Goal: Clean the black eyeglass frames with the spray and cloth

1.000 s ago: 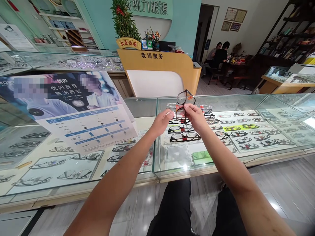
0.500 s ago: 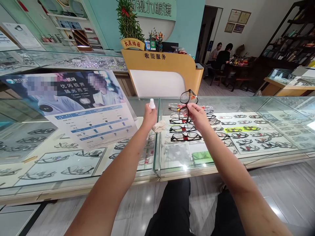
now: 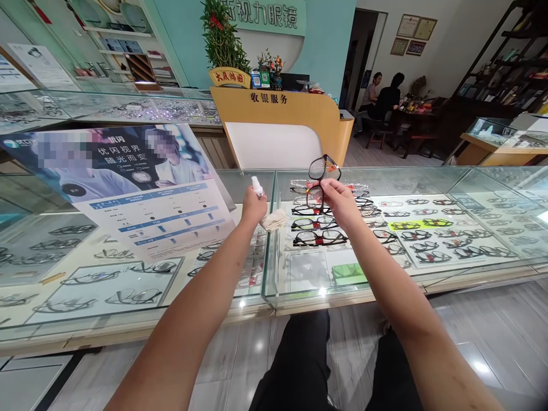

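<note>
Glasses (image 3: 317, 168), at 12 o'clock above the surface (image 3: 317, 302), upended, one lens over the other. The right hand (image 3: 341, 204) has its grip pinched near the bridge. They look light and stiff, with lenses that could smudge or scratch; bridge or rim seems the best hold.

At 11 o'clock, the left hand (image 3: 253, 206) has its grip closed around a small white bottle (image 3: 257, 186), contents unclear. A pale cloth (image 3: 274, 220) is against that hand; whether held, I cannot tell.

Under the glass: rows of frames (image 3: 319, 237) at 12 o'clock, with a green pack (image 3: 349, 274) nearer. Poster (image 3: 166, 211): 10 o'clock.
</note>
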`<state>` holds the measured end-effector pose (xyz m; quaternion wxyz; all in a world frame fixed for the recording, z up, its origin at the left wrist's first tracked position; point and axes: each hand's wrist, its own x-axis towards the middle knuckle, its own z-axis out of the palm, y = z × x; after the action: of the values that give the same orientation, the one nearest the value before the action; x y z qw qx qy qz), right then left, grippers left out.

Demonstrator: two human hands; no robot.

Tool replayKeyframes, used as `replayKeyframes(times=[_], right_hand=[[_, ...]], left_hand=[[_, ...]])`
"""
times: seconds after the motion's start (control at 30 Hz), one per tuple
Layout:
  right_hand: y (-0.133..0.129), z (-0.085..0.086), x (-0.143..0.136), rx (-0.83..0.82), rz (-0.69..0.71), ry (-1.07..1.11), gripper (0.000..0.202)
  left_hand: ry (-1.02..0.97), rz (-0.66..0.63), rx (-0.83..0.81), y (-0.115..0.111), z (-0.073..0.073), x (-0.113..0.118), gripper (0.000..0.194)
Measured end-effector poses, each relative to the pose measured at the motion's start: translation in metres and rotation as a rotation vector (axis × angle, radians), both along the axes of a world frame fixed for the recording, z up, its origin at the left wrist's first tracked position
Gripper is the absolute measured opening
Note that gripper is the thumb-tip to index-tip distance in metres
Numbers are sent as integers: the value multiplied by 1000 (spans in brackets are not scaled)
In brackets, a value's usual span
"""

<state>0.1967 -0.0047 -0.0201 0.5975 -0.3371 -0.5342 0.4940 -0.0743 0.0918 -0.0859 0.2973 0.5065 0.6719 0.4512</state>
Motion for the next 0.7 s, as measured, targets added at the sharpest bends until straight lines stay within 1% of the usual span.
replayKeyframes(times=[0.07, 0.13, 0.2, 0.3, 0.33, 0.37, 0.4, 0.43, 0.47, 0.5, 0.53, 0.6, 0.7], right_hand=[[0, 0, 0, 1, 7, 5, 49], [-1, 0, 0, 7, 17, 14, 47], [-2, 1, 0, 11, 24, 15, 46], [-5, 3, -1, 16, 21, 5, 48], [-5, 4, -1, 19, 17, 1, 49], [-5, 4, -1, 21, 14, -3, 49], [-5, 4, -1, 21, 11, -8, 50], [-5, 4, -1, 19, 8, -14, 51], [-4, 3, -1, 16, 4, -21, 52], [-4, 3, 0, 11, 0, -27, 53], [-3, 2, 0, 8, -3, -32, 54], [-2, 2, 1, 6, -8, -34, 54], [-2, 3, 1, -2, -13, -30, 54]], left_hand=[[18, 18, 5, -4, 4, 3, 44], [39, 45, 64, -10, 10, 8, 50], [63, 71, 180, -21, 17, 16, 58], [124, 87, 430, -42, 32, 28, 68], [156, 81, 514, -49, 38, 31, 68], [191, 63, 572, -56, 45, 33, 63], [225, 26, 587, -63, 51, 34, 54], [258, -38, 548, -67, 56, 33, 41], [297, -133, 464, -70, 60, 31, 27], [343, -236, 355, -71, 62, 27, 17], [401, -331, 240, -71, 63, 22, 11], [535, -454, 50, -65, 59, 10, 15], [681, -520, -100, -54, 46, -6, 34]])
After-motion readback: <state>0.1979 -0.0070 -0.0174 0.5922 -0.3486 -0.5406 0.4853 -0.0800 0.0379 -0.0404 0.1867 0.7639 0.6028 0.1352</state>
